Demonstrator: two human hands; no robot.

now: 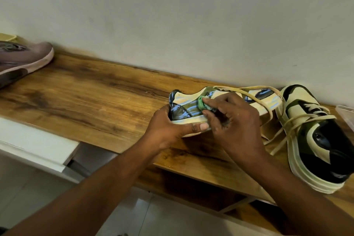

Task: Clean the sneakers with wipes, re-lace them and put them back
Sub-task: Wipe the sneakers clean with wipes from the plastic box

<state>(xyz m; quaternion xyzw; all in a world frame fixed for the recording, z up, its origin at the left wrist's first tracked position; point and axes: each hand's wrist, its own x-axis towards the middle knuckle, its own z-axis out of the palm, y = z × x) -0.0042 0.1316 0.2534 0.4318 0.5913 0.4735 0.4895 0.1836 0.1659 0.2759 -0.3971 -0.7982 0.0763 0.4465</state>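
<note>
Green wipe (204,105) pinched in the right hand (235,119) rubs the sneaker (191,109) near the table's (86,97) front edge, the left hand (168,126) clamped on its heel; loose laces (268,101) could snag and drag it, and its toe is hidden.

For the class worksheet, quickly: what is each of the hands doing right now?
Left hand: grips the heel end of the sneaker, thumb along its sole.
Right hand: presses a green wipe against the sneaker's side.
</note>
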